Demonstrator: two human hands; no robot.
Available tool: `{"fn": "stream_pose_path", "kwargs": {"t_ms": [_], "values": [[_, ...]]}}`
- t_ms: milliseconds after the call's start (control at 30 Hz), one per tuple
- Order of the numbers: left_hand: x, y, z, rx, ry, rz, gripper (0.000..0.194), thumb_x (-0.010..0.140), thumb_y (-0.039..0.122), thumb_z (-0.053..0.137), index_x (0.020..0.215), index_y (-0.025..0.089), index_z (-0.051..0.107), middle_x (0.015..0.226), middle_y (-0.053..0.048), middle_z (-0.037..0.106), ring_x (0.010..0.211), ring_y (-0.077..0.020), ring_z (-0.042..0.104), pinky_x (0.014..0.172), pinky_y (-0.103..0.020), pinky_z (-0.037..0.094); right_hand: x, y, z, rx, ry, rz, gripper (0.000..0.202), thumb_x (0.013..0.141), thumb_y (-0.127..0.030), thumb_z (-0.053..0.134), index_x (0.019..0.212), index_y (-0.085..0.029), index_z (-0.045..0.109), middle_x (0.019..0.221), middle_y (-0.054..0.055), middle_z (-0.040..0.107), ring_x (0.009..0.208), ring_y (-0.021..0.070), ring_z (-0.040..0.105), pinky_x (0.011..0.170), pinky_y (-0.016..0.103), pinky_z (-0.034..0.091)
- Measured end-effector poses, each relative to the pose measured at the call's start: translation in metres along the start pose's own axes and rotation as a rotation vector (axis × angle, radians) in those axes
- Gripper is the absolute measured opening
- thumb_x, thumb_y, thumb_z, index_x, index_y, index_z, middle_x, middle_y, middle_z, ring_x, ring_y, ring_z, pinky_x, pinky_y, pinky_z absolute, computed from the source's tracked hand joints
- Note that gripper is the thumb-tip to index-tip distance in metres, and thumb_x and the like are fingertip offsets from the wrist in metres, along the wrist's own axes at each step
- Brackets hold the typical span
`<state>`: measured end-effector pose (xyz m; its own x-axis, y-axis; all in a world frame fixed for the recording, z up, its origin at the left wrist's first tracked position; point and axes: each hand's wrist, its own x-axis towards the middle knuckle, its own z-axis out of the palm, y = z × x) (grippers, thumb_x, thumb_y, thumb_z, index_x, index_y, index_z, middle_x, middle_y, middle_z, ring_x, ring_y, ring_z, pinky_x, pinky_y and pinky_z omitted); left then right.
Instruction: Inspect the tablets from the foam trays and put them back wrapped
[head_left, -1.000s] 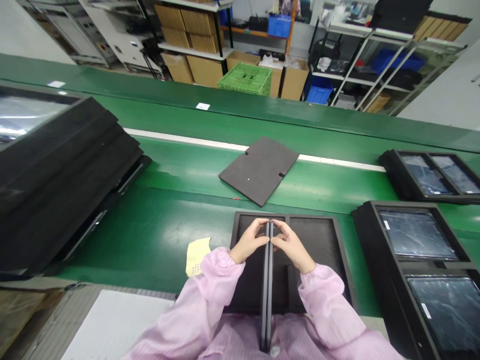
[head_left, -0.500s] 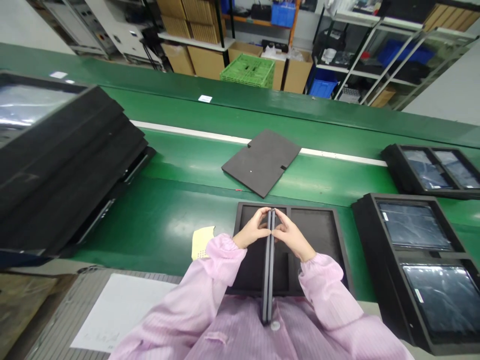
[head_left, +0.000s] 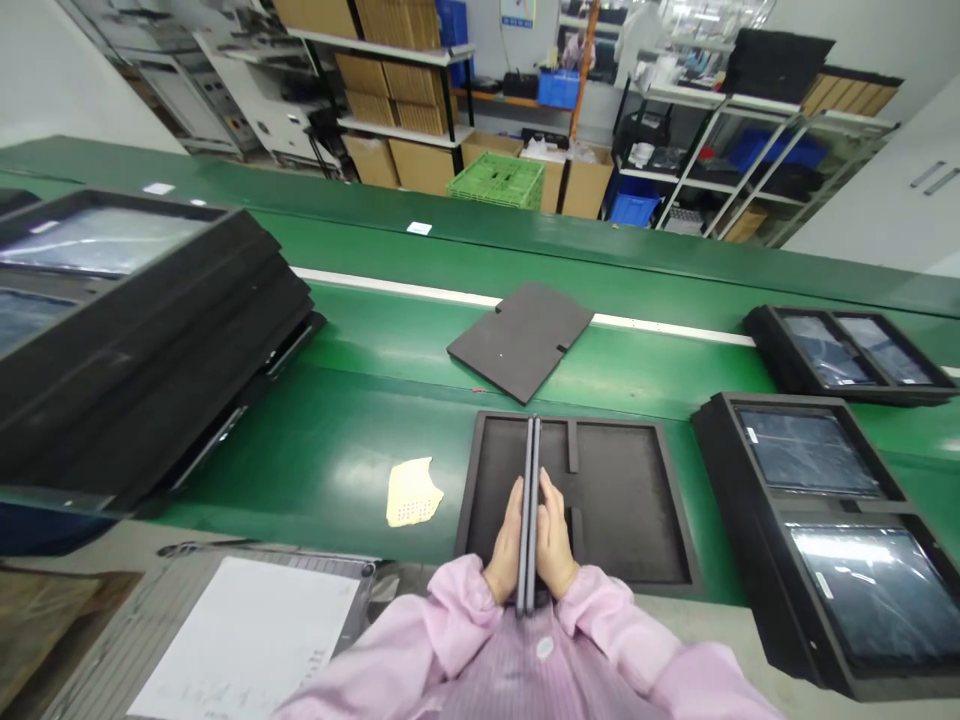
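Two thin dark tablets (head_left: 529,500) stand on edge, pressed face to face and seen edge-on in front of my chest. My left hand (head_left: 507,546) lies along the outer face of one, and my right hand (head_left: 553,540) lies along the other, so the pair is clasped between my palms. Both tablets are above a black foam tray (head_left: 626,500) with two recesses parted by short ribs. The tray's right recess shows its bare floor. My hands and the tablets hide part of the left recess.
Stacked black trays with film-covered screens rise at left (head_left: 150,370) and right (head_left: 795,580), with another tray stack (head_left: 847,350) behind. A grey foam sheet (head_left: 521,340) lies on the green bench (head_left: 337,440). Torn yellow paper (head_left: 412,492) and a white sheet (head_left: 247,640) lie at left.
My hands have slid down from the far end of the tablets to their nearer part, palms now flat against the sides. The camera view has tilted up slightly.
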<state>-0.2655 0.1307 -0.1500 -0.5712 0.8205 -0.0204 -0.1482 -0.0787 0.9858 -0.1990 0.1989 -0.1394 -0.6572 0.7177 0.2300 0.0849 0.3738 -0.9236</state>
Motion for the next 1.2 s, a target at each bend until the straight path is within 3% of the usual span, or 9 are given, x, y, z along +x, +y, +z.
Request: {"fn": "stream_pose_path", "kwargs": {"t_ms": [67, 133, 200, 333, 467, 667, 833, 1100, 1200], "values": [[0.005, 0.02, 0.007, 0.064, 0.088, 0.141, 0.056, 0.092, 0.049, 0.029, 0.141, 0.024, 0.028, 0.153, -0.004, 0.017, 0.141, -0.0204, 0.009, 0.116, -0.038, 0.005, 0.011, -0.017, -0.004, 0.075, 0.035, 0.014, 0.048, 0.096, -0.04, 0.025, 0.139, -0.02, 0.029, 0.146, 0.011, 0.029, 0.135, 0.0197, 0.025, 0.113, 0.047, 0.02], [0.015, 0.055, 0.014, 0.118, 0.118, 0.314, 0.053, 0.093, 0.046, 0.024, 0.14, 0.023, 0.032, 0.153, -0.003, 0.02, 0.14, -0.0197, 0.012, 0.116, -0.036, 0.007, 0.029, -0.046, -0.012, 0.179, 0.092, 0.003, 0.047, 0.096, -0.04, 0.028, 0.139, -0.021, 0.029, 0.147, 0.008, 0.028, 0.136, 0.0182, 0.023, 0.114, 0.045, 0.018], [0.022, 0.096, 0.023, 0.137, 0.124, 0.398, 0.05, 0.094, 0.043, 0.025, 0.137, 0.023, 0.038, 0.151, -0.003, 0.025, 0.139, -0.0189, 0.018, 0.116, -0.035, 0.011, 0.044, -0.079, -0.021, 0.297, 0.121, -0.039, 0.047, 0.096, -0.04, 0.03, 0.139, -0.022, 0.031, 0.147, 0.006, 0.029, 0.136, 0.0176, 0.024, 0.115, 0.042, 0.018], [0.02, 0.169, 0.039, 0.043, 0.13, 0.233, 0.039, 0.092, 0.039, 0.033, 0.117, 0.022, 0.058, 0.135, -0.005, 0.05, 0.128, -0.0193, 0.041, 0.109, -0.034, 0.029, 0.058, -0.139, -0.036, 0.461, 0.149, 0.004, 0.046, 0.094, -0.044, 0.035, 0.134, -0.022, 0.041, 0.143, 0.006, 0.037, 0.132, 0.0201, 0.033, 0.113, 0.041, 0.024], [0.01, 0.208, 0.055, -0.133, 0.131, 0.103, 0.032, 0.088, 0.041, 0.042, 0.092, 0.018, 0.064, 0.108, -0.006, 0.066, 0.104, -0.0201, 0.058, 0.098, -0.034, 0.04, 0.056, -0.18, -0.05, 0.502, 0.148, 0.156, 0.046, 0.092, -0.044, 0.038, 0.13, -0.019, 0.047, 0.139, 0.007, 0.043, 0.129, 0.0205, 0.037, 0.112, 0.04, 0.025], [0.001, 0.219, 0.066, -0.353, 0.153, -0.012, 0.038, 0.076, 0.052, 0.055, 0.088, 0.017, 0.064, 0.095, -0.006, 0.068, 0.097, -0.0203, 0.061, 0.089, -0.031, 0.047, 0.051, -0.195, -0.059, 0.5, 0.129, 0.2, 0.043, 0.09, -0.041, 0.041, 0.126, -0.019, 0.05, 0.135, 0.004, 0.048, 0.126, 0.0195, 0.042, 0.111, 0.037, 0.027], [0.0, 0.222, 0.068, -0.287, 0.228, -0.006, 0.035, 0.074, 0.052, 0.056, 0.072, 0.017, 0.062, 0.073, -0.002, 0.065, 0.078, -0.017, 0.062, 0.079, -0.029, 0.049, 0.051, -0.196, -0.057, 0.524, 0.099, 0.233, 0.04, 0.09, -0.032, 0.041, 0.126, -0.017, 0.049, 0.134, 0.004, 0.049, 0.124, 0.018, 0.043, 0.11, 0.034, 0.029], [0.007, 0.213, 0.064, -0.33, 0.224, -0.01, 0.031, 0.083, 0.045, 0.048, 0.084, 0.016, 0.061, 0.082, -0.003, 0.065, 0.083, -0.0164, 0.061, 0.084, -0.03, 0.047, 0.057, -0.193, -0.056, 0.582, 0.08, 0.255, 0.037, 0.087, -0.031, 0.046, 0.121, -0.019, 0.053, 0.131, 0.004, 0.052, 0.122, 0.0188, 0.045, 0.109, 0.035, 0.029], [0.009, 0.204, 0.064, -0.246, 0.249, 0.028, 0.033, 0.086, 0.047, 0.045, 0.084, 0.017, 0.06, 0.087, -0.005, 0.064, 0.09, -0.018, 0.061, 0.088, -0.033, 0.045, 0.06, -0.184, -0.054, 0.656, 0.064, 0.263, 0.037, 0.085, -0.035, 0.049, 0.118, -0.021, 0.056, 0.128, 0.003, 0.054, 0.122, 0.0194, 0.045, 0.109, 0.035, 0.029]]}}
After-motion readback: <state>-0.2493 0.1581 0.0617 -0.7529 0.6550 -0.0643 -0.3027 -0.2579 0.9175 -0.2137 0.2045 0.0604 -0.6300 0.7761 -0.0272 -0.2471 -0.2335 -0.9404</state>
